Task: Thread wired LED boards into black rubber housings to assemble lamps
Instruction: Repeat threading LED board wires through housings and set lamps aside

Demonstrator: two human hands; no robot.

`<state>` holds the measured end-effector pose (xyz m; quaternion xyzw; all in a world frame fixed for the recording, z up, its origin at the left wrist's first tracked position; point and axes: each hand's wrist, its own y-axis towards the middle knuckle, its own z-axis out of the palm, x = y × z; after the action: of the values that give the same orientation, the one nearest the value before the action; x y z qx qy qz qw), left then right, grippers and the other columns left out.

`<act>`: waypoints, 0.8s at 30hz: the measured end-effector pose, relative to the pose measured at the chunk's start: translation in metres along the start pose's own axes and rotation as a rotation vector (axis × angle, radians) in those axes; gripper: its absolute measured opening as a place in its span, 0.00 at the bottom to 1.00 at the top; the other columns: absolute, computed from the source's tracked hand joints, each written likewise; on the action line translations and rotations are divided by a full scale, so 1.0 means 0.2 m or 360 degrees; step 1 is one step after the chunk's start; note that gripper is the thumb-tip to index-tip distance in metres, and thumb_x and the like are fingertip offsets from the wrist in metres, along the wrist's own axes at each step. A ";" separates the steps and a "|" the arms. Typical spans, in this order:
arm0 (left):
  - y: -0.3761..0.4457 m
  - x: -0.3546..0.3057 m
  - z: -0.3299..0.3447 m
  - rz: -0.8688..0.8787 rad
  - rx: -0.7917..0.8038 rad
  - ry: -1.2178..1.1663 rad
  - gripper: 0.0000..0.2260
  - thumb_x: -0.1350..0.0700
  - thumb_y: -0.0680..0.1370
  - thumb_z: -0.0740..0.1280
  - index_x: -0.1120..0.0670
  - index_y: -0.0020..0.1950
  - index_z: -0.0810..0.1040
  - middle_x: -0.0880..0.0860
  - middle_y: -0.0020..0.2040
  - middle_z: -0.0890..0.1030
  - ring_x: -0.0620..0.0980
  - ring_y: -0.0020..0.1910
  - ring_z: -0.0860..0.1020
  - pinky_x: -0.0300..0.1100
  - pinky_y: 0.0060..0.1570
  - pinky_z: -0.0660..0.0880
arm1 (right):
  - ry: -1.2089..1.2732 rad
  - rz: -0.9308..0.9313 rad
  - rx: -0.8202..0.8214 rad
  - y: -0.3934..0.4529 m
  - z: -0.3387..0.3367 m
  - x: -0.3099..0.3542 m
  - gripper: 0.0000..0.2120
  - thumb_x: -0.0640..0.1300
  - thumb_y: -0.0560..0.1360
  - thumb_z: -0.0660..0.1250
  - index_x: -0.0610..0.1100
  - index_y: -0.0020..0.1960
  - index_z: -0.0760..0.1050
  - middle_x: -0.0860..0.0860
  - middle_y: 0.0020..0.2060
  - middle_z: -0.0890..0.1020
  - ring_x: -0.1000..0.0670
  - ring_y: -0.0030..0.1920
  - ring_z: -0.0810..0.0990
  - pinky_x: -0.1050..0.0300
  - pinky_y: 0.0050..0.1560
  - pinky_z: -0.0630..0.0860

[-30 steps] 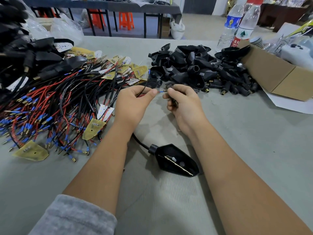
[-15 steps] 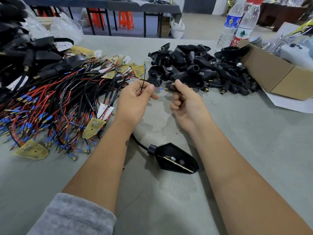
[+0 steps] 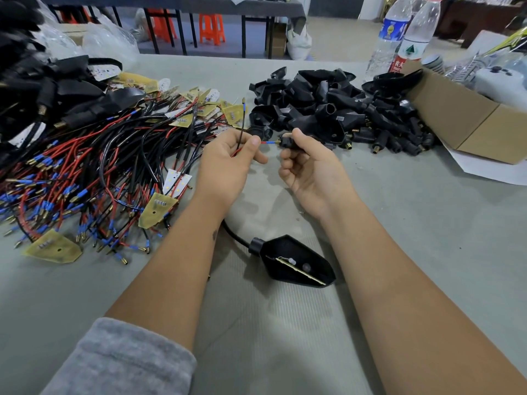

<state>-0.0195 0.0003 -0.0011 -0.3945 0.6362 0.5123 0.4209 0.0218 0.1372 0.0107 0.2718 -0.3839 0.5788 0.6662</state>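
My left hand (image 3: 228, 161) pinches a red wire (image 3: 265, 142) with a blue tip; a second black wire (image 3: 241, 124) rises from the same grip. The red wire's tip meets the neck of a small black rubber housing (image 3: 286, 141), which my right hand (image 3: 310, 169) grips between thumb and fingers. Both hands hover above the grey table (image 3: 427, 238). An assembled lamp (image 3: 293, 260), a black housing with a board inside and a black cable, lies on the table between my forearms.
A heap of wired LED boards (image 3: 94, 172) covers the table's left side. A pile of loose black housings (image 3: 342, 109) lies at the back centre. A cardboard box (image 3: 462, 118) and two water bottles (image 3: 399, 35) stand at the right back.
Both hands have lifted slightly and drawn a little apart. The black wire now stands up from my left hand, and the red wire's blue tip meets the housing's neck.
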 end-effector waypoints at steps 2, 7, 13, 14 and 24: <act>0.00 0.00 0.00 -0.0003 -0.0020 0.0054 0.07 0.53 0.81 0.65 0.51 0.43 0.76 0.44 0.34 0.84 0.44 0.36 0.73 0.34 0.38 0.70 | 0.0017 0.0032 0.0045 0.00 0.01 0.00 0.09 0.45 0.80 0.62 0.41 0.46 0.76 0.49 0.28 0.78 0.54 0.28 0.74 0.64 0.31 0.74; 0.00 0.00 0.00 0.0006 -0.0026 0.0036 0.07 0.53 0.80 0.66 0.53 0.43 0.77 0.45 0.34 0.84 0.45 0.35 0.72 0.31 0.34 0.69 | -0.0042 -0.0022 0.0019 0.00 0.01 -0.01 0.08 0.43 0.81 0.62 0.42 0.46 0.77 0.49 0.30 0.79 0.54 0.29 0.75 0.64 0.33 0.75; 0.00 -0.01 0.00 0.0045 0.0038 0.0008 0.07 0.54 0.80 0.66 0.52 0.43 0.77 0.46 0.35 0.84 0.47 0.36 0.72 0.31 0.35 0.69 | -0.0082 -0.0060 -0.0010 0.01 0.00 -0.02 0.07 0.44 0.80 0.64 0.42 0.47 0.77 0.50 0.29 0.77 0.55 0.29 0.73 0.64 0.32 0.74; 0.00 -0.01 0.00 0.0046 0.0037 0.0003 0.07 0.54 0.80 0.66 0.52 0.43 0.77 0.46 0.34 0.84 0.48 0.36 0.72 0.31 0.35 0.69 | -0.0078 -0.0060 -0.0010 0.01 0.00 -0.02 0.06 0.44 0.80 0.64 0.42 0.47 0.77 0.50 0.28 0.76 0.55 0.29 0.73 0.64 0.32 0.74; -0.02 -0.04 0.03 -0.0033 0.0109 -0.0026 0.10 0.56 0.82 0.62 0.53 0.41 0.76 0.46 0.28 0.79 0.43 0.32 0.73 0.34 0.37 0.72 | -0.0211 -0.0093 0.0090 -0.01 0.01 -0.03 0.07 0.42 0.80 0.64 0.40 0.47 0.77 0.50 0.28 0.75 0.54 0.30 0.72 0.64 0.31 0.71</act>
<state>-0.0126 0.0069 0.0041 -0.3823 0.6458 0.4890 0.4445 0.0230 0.1315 0.0078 0.3393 -0.4027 0.5503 0.6480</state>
